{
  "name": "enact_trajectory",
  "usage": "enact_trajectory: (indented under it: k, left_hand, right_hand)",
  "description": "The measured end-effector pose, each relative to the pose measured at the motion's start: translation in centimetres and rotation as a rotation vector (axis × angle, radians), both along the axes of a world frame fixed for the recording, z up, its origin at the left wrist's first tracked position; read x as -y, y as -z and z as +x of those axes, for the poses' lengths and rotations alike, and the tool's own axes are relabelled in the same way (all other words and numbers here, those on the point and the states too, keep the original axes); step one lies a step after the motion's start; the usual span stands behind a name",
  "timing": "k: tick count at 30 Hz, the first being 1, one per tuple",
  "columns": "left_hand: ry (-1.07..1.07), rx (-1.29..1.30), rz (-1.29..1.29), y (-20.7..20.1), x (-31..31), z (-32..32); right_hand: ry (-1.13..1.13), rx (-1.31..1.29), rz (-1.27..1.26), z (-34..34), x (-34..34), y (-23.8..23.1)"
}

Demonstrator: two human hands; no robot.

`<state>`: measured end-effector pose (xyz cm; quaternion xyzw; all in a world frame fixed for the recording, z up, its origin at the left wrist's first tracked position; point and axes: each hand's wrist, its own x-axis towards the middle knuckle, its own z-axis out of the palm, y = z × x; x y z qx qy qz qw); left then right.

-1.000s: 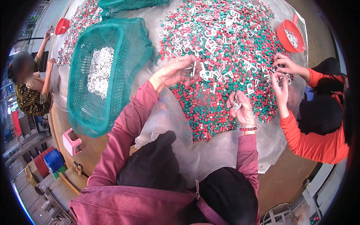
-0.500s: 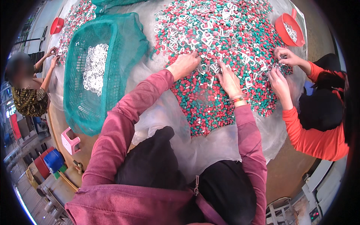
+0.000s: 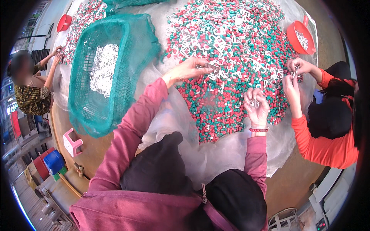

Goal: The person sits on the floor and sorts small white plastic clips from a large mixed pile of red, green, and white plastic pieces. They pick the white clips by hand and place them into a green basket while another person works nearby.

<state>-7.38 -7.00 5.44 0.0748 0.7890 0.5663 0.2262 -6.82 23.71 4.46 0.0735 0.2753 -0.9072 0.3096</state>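
Note:
Over the left side of a heap of small red and green chips (image 3: 210, 111) is my left hand (image 3: 188, 70). Its thumb and fingers are closed in a pinch on a pale hook-shaped piece. My right hand (image 3: 256, 109), with a red bracelet at the wrist, is lifted above the lower right of the heap, palm turned up. Its curled fingers close on a white plastic hook (image 3: 254, 103); whether more than one is in there I cannot tell. Many white plastic hooks (image 3: 219, 43) lie scattered among the chips.
To the left stands a green mesh-covered basket (image 3: 79, 82) holding white hooks (image 3: 103, 71). A red scoop (image 3: 293, 36) with hooks lies far right, near a co-worker's hands (image 3: 295, 77). Another person (image 3: 32, 88) works at far left beside a red bowl (image 3: 64, 23). A pink stool (image 3: 72, 143) stands below.
My right hand has lifted off the heap toward me and turned palm up, a hook now in its fingers. My left hand has risen slightly with its fingers pinched. The co-worker's hands came together.

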Motion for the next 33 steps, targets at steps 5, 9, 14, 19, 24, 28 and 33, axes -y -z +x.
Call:
enact_trajectory:
  k: [5, 9, 14, 19, 24, 28, 33]
  left_hand:
    - [-0.251, 0.382, 0.846, -0.3, -0.7, 0.3]
    - [-0.114, 0.495, 1.21, 0.1, -0.8, -0.5]
    - [-0.411, 0.606, 1.297, 1.1, -0.7, -0.6]
    - [-0.521, 0.76, 1.006, 1.4, -0.9, 0.1]
    - [-0.349, 0.792, 1.11, 0.9, -1.1, -0.2]
    - [-0.239, 0.712, 0.598, -0.5, -1.5, -1.0]
    - [-0.241, 0.628, 0.312, -1.9, -2.8, -1.8]
  right_hand:
    - [-0.123, -0.024, -0.127, -1.2, 0.5, -0.6]
    - [-0.37, -0.021, 0.477, -2.4, 2.9, 0.7]
    - [-0.494, -1.098, 1.683, -0.9, 7.0, 4.2]
    - [-0.283, -0.665, 1.397, 0.4, 6.1, 3.5]
    - [-0.154, -0.007, 0.453, 0.1, 2.4, 1.3]
    - [0.002, 0.104, -0.159, -0.5, 1.7, 1.1]
    - [-0.016, 0.071, 0.166, -2.0, 1.2, 0.9]
